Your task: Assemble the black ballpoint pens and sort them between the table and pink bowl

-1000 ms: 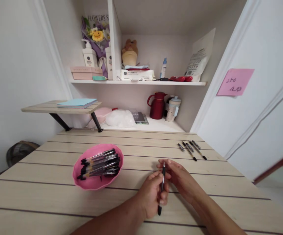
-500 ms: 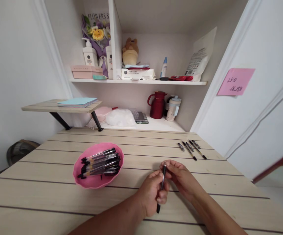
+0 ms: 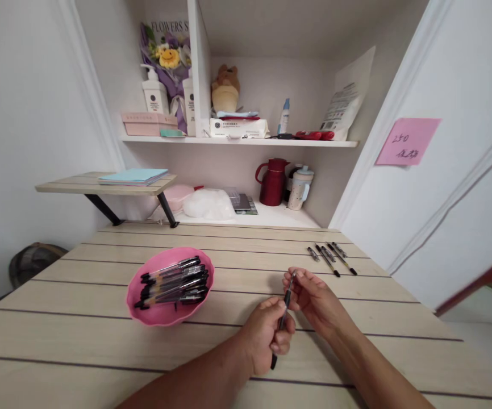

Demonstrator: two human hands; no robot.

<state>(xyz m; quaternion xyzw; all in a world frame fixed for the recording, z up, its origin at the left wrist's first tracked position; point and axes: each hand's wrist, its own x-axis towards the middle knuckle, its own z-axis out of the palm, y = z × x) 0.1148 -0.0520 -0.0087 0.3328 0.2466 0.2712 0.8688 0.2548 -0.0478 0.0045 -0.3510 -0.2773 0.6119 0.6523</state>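
Note:
My left hand [image 3: 266, 332] is closed around the black barrel of a pen [image 3: 287, 297], whose dark lower end sticks out beneath the fist. At the upper end, my right hand [image 3: 317, 300] pinches the pen's slim, silvery tip piece between thumb and fingers. Whether that piece is still joined to the barrel I cannot tell. To the left, a pink bowl [image 3: 134, 315] with a wavy rim holds several black and clear pens [image 3: 175, 284]. Beyond my right hand, several pen parts [image 3: 328, 260], some short and clear, some long with black ends, lie on the desk.
The slatted wooden desk [image 3: 101, 346] runs back to a white shelf unit. A small raised stand [image 3: 71, 184] bears blue paper [image 3: 133, 176]. On the lower shelf are a red jug [image 3: 272, 184], a tumbler [image 3: 299, 190] and a white plastic bag [image 3: 209, 204].
My right hand has moved up and slightly right, away from my left hand, drawing out a longer silvery length above the barrel. The left hand stays about where it was.

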